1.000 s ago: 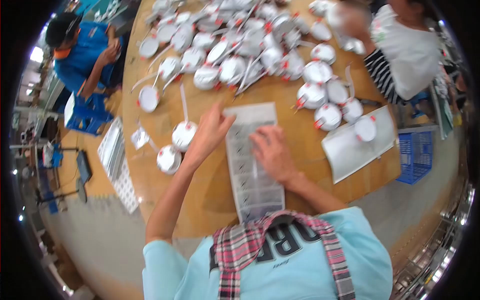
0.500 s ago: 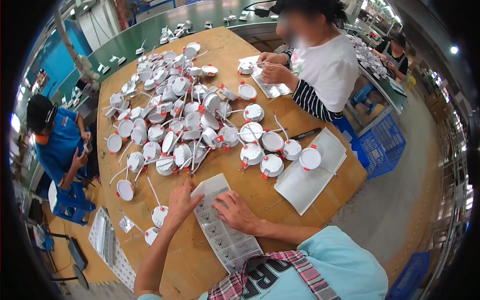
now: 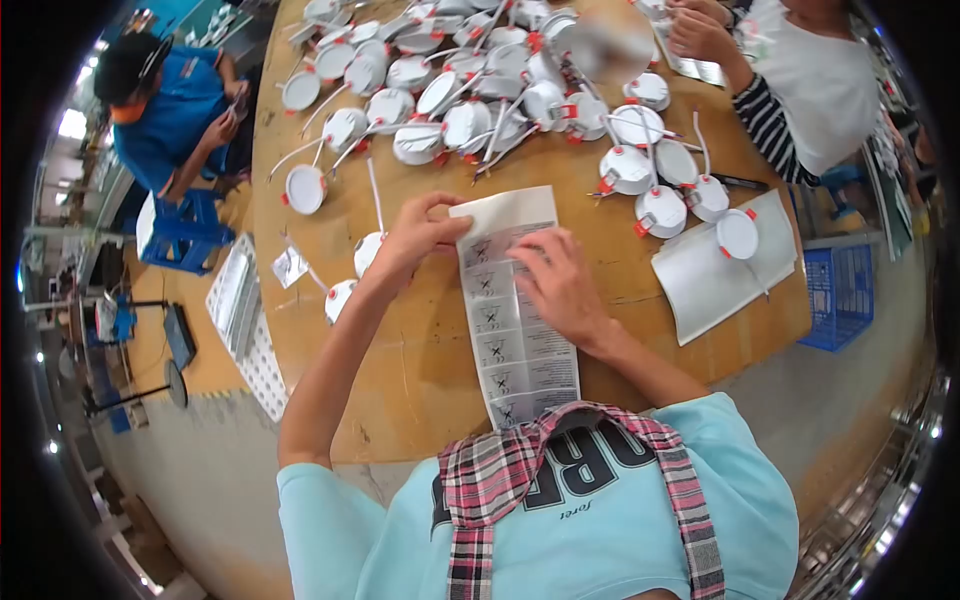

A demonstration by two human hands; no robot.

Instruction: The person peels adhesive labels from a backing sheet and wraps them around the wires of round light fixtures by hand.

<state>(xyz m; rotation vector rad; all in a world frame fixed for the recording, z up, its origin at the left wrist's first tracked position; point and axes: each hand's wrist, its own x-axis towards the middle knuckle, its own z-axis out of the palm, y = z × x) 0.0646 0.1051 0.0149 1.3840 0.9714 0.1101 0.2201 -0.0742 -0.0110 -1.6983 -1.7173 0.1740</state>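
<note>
A long pale sheet of printed labels (image 3: pixel 505 330) lies lengthwise in front of my body, its bottom end by my apron. My left hand (image 3: pixel 425 235) pinches the sheet's upper left edge between thumb and fingers. Over the right side of the sheet is my right hand (image 3: pixel 560 280), fingers spread and curved, with nothing visible in it. Left of my left hand are two round white lamps, one (image 3: pixel 368 252) partly hidden by my wrist. A small clear packet (image 3: pixel 290 266) rests further left.
Many white lamps with cables (image 3: pixel 465 125) are heaped at the back. Several more stand right, beside a black marker (image 3: pixel 740 183) and a white sheet stack (image 3: pixel 715 285). One co-worker (image 3: pixel 180 110) sits left, another (image 3: pixel 810 90) back right. A blue crate (image 3: pixel 838 298) is beyond the table's right edge.
The camera view has swung and tilted down since half a second ago. My left hand now grips the sheet's edge, and my right hand appears slightly raised from it.
</note>
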